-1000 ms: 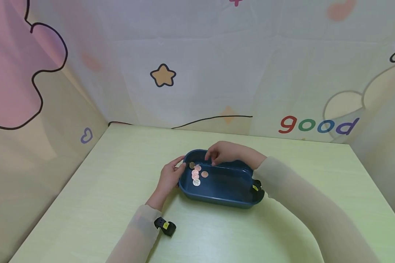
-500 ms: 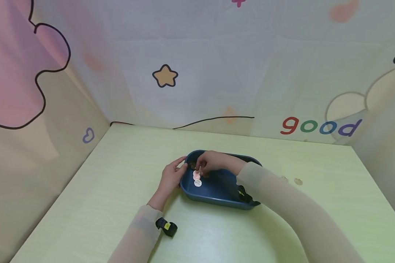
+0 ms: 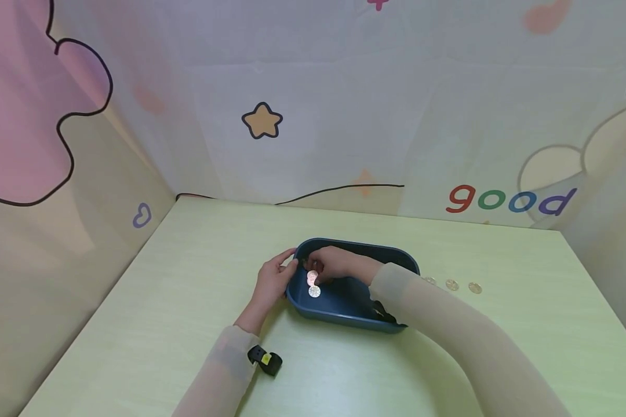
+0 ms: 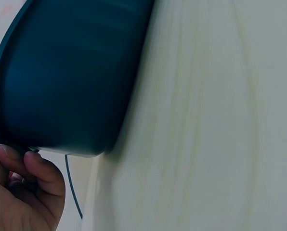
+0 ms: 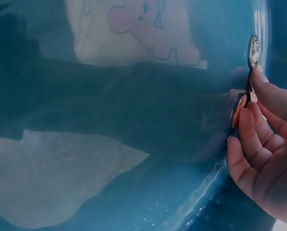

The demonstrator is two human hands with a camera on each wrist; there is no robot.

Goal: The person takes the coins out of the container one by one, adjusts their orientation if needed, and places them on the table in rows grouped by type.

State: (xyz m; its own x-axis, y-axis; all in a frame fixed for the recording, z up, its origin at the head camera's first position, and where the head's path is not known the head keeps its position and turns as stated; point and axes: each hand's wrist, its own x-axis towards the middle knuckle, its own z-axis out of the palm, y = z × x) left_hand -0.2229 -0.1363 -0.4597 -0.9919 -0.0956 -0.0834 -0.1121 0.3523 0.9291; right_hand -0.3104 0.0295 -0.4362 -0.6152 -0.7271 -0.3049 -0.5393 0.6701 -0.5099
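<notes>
My left hand [image 3: 272, 282] grips the left end of a dark blue plastic tub [image 3: 339, 319], with its thumb at the rim. In the left wrist view its fingers [image 4: 45, 173] curl at the tub's edge. My right hand [image 3: 336, 263] reaches down inside the tub, with curled fingers at several coins near the left end. Two pinkish coins [image 3: 312, 280] and a silver coin [image 3: 315, 291] show beside it. In the right wrist view the fingertips [image 5: 247, 115] close on a coin; a copper coin [image 5: 239, 111] and a silver coin [image 5: 254, 52] lie against them.
Three coins [image 3: 451, 285] lie in a row on the pale green table [image 3: 323, 376], right of the tub. A patterned cloth backdrop [image 3: 313, 116] stands behind and along the sides. Black camera straps [image 3: 265, 359] sit on the wrists.
My right hand has moved left and down from the tub's back side to the coins. Its forearm has shifted, uncovering three coins on the table. My left hand keeps its grip.
</notes>
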